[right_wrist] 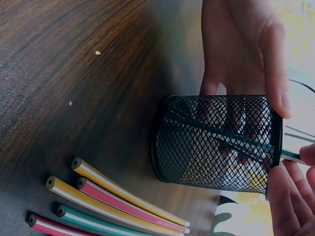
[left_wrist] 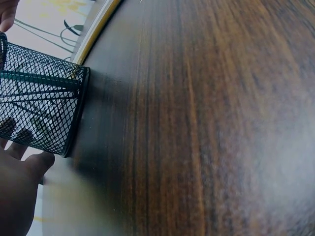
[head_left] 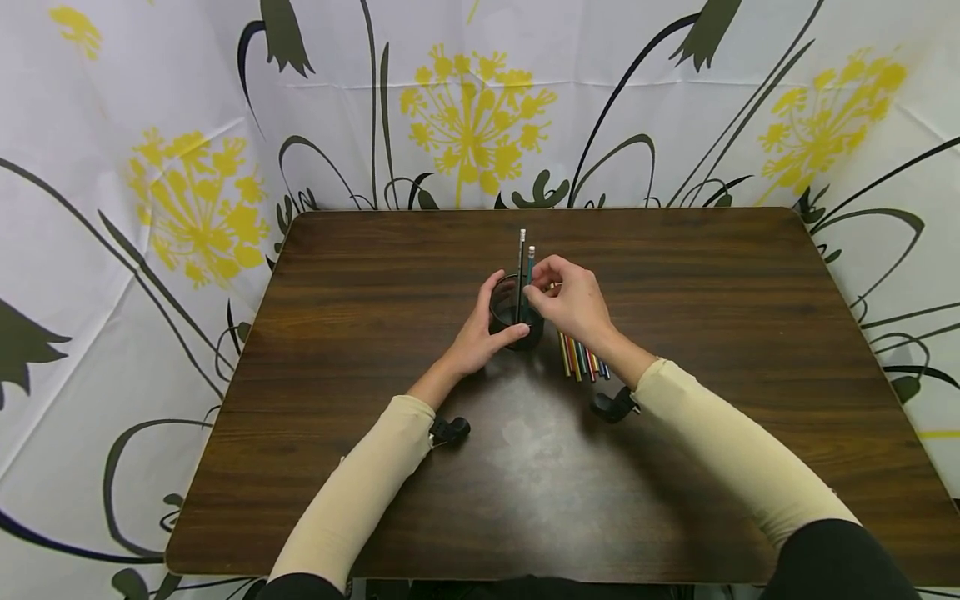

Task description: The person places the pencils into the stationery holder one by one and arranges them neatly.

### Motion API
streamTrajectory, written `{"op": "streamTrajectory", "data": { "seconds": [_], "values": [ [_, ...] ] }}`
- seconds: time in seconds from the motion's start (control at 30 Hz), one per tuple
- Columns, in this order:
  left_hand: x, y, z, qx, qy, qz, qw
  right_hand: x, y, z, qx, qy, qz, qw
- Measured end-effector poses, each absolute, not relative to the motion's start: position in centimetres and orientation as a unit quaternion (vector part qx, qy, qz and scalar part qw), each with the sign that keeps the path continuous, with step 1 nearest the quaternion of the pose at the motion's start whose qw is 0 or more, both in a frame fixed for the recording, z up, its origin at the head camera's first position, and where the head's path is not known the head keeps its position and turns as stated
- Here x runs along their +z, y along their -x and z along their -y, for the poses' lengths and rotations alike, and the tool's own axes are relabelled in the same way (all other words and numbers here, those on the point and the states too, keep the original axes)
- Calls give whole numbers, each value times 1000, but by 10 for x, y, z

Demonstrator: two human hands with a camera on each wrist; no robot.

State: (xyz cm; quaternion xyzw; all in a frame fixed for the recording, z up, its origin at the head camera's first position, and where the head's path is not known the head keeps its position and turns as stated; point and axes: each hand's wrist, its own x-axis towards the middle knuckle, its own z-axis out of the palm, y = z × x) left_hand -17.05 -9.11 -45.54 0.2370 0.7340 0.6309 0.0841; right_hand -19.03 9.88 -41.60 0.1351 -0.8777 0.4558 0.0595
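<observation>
A black wire-mesh pencil cup [right_wrist: 216, 147] stands on the table, and my left hand [head_left: 472, 337] grips it from the left side, fingers curved round the mesh. Inside it a black pencil [head_left: 521, 258] stands with its eraser end up. My right hand [head_left: 573, 300], at the cup's rim, pinches a teal pencil [head_left: 531, 265] near the top; the lower part shows through the mesh in the right wrist view. Several coloured pencils [head_left: 576, 358] lie side by side on the table just right of the cup, partly hidden under my right hand and forearm in the head view.
The dark wood-grain table [head_left: 360, 292] has its far edge behind the cup, against a white cloth [head_left: 337, 108] with yellow and grey plant prints. Black wrist devices [head_left: 452, 431] sit under both forearms. Two tiny pale specks lie on the tabletop in the right wrist view.
</observation>
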Motion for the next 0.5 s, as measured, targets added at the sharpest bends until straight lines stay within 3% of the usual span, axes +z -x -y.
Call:
{"op": "streamTrajectory", "data": {
  "seconds": [0.5],
  "values": [
    [-455,171,91,636,-235,-730,87,-417,200,-92,423,-78,900,68]
  ]
}}
